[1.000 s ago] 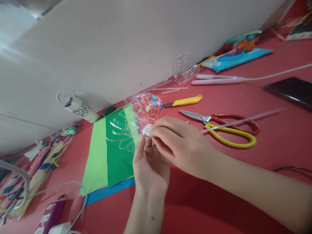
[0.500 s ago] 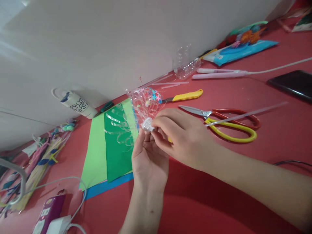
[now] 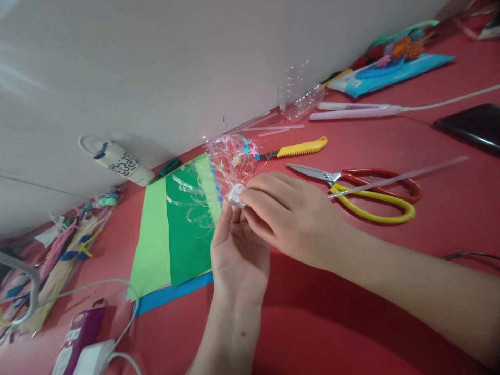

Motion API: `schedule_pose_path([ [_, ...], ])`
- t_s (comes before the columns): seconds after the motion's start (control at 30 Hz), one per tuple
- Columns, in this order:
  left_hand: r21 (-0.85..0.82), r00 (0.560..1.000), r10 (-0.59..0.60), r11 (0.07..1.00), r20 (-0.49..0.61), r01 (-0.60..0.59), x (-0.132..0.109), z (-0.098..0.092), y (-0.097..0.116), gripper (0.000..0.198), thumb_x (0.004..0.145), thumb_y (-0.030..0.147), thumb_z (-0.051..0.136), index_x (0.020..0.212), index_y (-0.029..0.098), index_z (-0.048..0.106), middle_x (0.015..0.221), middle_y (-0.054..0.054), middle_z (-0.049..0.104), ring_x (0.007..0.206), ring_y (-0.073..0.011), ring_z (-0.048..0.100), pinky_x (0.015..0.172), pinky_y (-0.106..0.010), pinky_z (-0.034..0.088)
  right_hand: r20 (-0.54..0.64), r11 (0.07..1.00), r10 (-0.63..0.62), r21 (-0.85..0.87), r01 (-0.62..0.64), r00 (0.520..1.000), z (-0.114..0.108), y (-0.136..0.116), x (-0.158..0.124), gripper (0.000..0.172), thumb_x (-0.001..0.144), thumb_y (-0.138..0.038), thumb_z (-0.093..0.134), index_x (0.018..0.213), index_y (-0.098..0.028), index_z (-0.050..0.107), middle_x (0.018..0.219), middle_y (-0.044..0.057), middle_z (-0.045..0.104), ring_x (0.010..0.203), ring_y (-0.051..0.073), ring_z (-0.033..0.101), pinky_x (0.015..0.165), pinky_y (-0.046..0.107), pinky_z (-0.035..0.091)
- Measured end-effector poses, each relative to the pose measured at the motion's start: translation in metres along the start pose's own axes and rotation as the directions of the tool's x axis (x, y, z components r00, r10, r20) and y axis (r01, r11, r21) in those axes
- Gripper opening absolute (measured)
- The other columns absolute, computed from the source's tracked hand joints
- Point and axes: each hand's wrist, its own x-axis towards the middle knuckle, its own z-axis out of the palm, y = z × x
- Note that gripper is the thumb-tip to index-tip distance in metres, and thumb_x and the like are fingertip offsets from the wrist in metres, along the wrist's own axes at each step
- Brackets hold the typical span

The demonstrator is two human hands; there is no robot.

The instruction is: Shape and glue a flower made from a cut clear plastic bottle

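Between my hands is a clear plastic bottle top (image 3: 235, 195), its neck towards me and its body cut into thin curling strips that fan out away from me. My left hand (image 3: 238, 250) supports it from below, thumb against the neck. From the right, my right hand (image 3: 289, 213) pinches the neck end with bent fingers, hiding part of it. Just beyond the strips lies a clear piece with colourful star confetti (image 3: 250, 148). Scissors (image 3: 351, 190) with red and yellow handles lie right of my right hand, a translucent stick (image 3: 402, 178) crossing over them.
A yellow utility knife (image 3: 300, 148) lies behind the hands. Green paper sheets (image 3: 152, 245) and a white tumbler (image 3: 127, 164) are left. A pink hair straightener (image 3: 355, 111), black phone (image 3: 472, 127) and blue packet (image 3: 402, 75) are right. A purple power strip (image 3: 80, 333) and cables sit front left.
The view has shifted slightly, so the table things sit a little higher. My right fingers have slid a bit further over the bottle neck. Both hands keep their grip.
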Motion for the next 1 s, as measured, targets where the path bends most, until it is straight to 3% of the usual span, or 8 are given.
schedule_pose_path([
  [0.6,0.024,1.0,0.022,0.999,-0.014,-0.021,0.002,-0.001,0.0,0.02,0.091,0.023,0.045,0.083,0.016,0.061,0.071,0.002,0.065,0.065,-0.005,0.062,0.066,-0.014,0.046,-0.006,1.0,-0.027,0.017,0.027,1.0,0.001,0.006,-0.001,0.018,0.089,-0.01,0.044,0.088,-0.01,0.061,0.083,0.01,0.063,0.078,0.019,0.058,0.065,0.032,0.049],
  [1.0,0.014,0.999,0.005,1.0,-0.033,-0.005,0.001,-0.001,-0.001,0.017,0.089,0.02,0.047,0.079,0.016,0.06,0.07,0.001,0.063,0.066,-0.0055,0.061,0.067,-0.015,0.046,-0.031,0.998,-0.018,0.062,0.02,0.999,0.0,0.01,-0.002,0.019,0.089,-0.011,0.046,0.08,-0.014,0.062,0.079,0.007,0.064,0.074,0.017,0.059,0.066,0.032,0.05],
])
